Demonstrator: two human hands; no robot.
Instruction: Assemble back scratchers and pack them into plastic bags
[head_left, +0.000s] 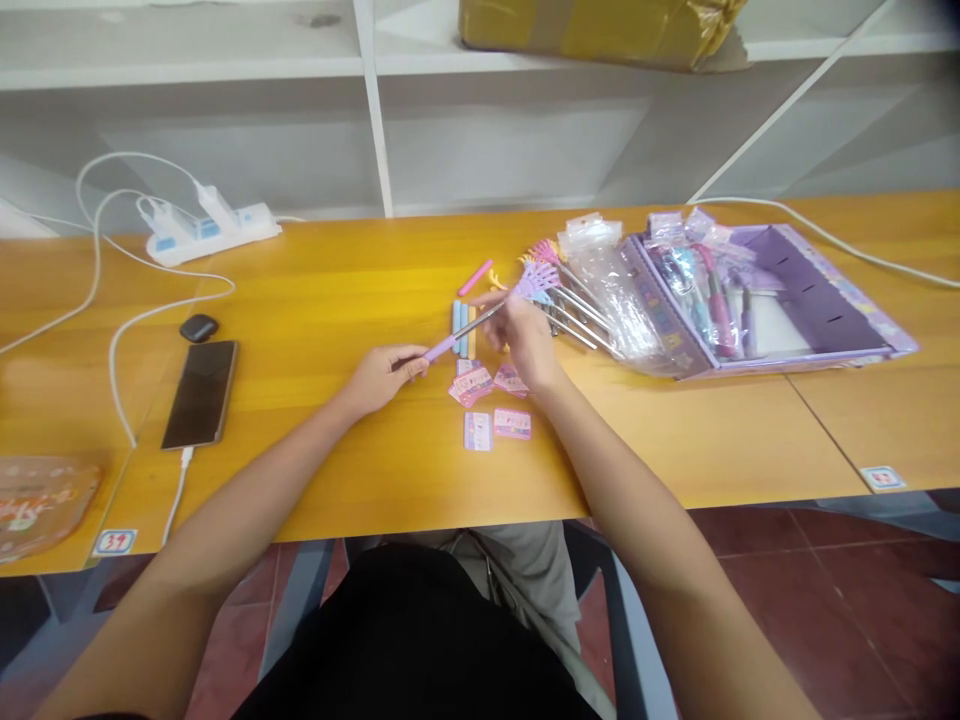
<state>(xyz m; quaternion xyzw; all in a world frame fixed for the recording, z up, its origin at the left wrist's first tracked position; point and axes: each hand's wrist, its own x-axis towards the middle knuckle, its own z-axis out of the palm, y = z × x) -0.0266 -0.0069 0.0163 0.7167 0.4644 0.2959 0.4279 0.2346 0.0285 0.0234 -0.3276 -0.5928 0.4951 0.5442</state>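
A back scratcher with a purple handle, a metal rod (pixel 480 322) and a purple hand-shaped head slants up to the right above the table. My left hand (pixel 390 375) is closed round its handle. My right hand (pixel 523 330) grips the rod just below the head; part of its fingers is hidden. Beneath lie blue and orange handle tubes (pixel 460 330) side by side, with a pink tube (pixel 475 277) behind them. Several small printed cards (pixel 512 424) are scattered nearer me. Beyond my right hand, more back scratchers (pixel 583 300) lie in a pile, heads to the left.
Clear plastic bags (pixel 611 275) lie against a purple display box (pixel 847 290) holding several packaged items. At left are a phone (pixel 200 395) on a cable, a black earbud case (pixel 199 327) and a white power strip (pixel 217 235). A carton (pixel 592 25) sits on the shelf above.
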